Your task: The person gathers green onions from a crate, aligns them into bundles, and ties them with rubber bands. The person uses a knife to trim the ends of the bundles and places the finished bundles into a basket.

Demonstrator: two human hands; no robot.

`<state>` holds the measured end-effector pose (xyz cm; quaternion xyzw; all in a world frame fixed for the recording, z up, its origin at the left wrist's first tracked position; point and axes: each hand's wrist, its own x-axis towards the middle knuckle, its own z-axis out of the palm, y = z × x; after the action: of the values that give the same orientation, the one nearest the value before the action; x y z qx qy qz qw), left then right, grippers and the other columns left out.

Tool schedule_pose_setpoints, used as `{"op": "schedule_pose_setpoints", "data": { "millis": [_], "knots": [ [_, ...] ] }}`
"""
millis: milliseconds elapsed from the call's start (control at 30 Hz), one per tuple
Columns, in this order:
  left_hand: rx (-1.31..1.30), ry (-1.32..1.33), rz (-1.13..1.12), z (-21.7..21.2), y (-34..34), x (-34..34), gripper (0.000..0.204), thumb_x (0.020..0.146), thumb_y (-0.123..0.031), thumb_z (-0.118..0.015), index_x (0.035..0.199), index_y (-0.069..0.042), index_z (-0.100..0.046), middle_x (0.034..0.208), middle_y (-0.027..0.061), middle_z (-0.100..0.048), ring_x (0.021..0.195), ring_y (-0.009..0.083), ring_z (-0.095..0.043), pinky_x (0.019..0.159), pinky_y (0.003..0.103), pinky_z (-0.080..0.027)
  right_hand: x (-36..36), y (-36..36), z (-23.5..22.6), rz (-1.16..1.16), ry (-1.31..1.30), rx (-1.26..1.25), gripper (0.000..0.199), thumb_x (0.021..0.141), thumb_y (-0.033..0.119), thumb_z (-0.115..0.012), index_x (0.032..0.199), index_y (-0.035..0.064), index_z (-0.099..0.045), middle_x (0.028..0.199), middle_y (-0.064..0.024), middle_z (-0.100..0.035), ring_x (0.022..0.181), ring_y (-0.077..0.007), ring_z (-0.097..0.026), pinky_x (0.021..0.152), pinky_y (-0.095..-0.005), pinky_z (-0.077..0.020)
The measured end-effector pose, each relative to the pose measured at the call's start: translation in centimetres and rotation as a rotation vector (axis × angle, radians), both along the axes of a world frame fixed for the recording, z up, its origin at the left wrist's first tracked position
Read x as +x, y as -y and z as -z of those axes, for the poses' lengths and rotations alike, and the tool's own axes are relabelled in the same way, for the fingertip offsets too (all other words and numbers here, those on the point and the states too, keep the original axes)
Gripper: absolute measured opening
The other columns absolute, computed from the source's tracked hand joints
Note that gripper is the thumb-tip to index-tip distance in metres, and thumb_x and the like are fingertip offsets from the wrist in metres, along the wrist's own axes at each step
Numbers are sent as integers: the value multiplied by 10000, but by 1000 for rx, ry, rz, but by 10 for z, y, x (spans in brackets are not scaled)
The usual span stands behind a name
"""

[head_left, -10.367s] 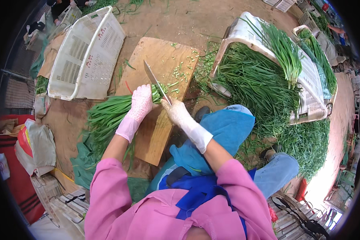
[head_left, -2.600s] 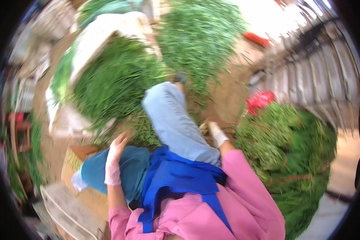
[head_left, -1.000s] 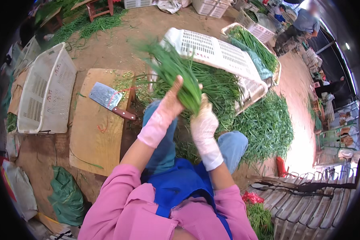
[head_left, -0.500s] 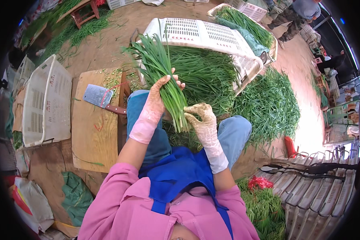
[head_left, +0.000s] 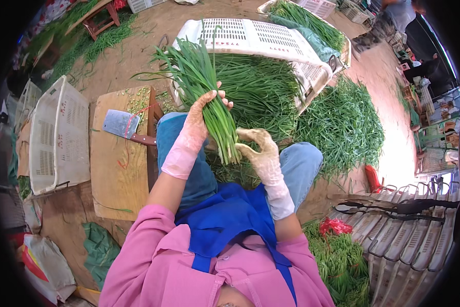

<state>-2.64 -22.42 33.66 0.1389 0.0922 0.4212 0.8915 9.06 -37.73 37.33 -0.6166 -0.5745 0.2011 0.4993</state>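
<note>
Here left hand (head_left: 202,120) grips chive bundle (head_left: 204,87) mid-stalk; right hand (head_left: 258,151) cupped, fingers spread, at cut ends.

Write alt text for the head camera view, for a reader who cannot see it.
A seated person's gloved left hand grips a bundle of long green chives while the gloved right hand touches its cut ends. A cleaver lies on a wooden cutting board to the left, beside a white plastic crate; a tipped crate spills more chives ahead.

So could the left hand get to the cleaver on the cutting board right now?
Probably not at once: the left hand is gripping the chive bunch. The cleaver lies uncovered on the board beside the left knee.
</note>
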Motion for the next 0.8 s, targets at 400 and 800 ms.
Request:
{"op": "schedule_pose_setpoints", "data": {
  "millis": [400,800],
  "knots": [
    [63,-451,-200,-22,0,-14,257,730,-120,-655,951,-22,-568,743,90,-604,677,194,-614,644,318,-515,2,30,-27,13,118,-175,620,723,180,-695,1255,16,-420,1114,-153,-554,1016,-271,-518,883,-350,-403],
    [-136,-676,-1003,-111,-12,-163,165,693,-71,-688,803,-12,-579,661,110,-605,542,210,-585,461,353,-502,-206,-122,2,-281,-148,-116,642,702,216,-703,1228,46,-377,1100,-145,-564,961,-239,-577,836,-344,-448]
  ]
}}
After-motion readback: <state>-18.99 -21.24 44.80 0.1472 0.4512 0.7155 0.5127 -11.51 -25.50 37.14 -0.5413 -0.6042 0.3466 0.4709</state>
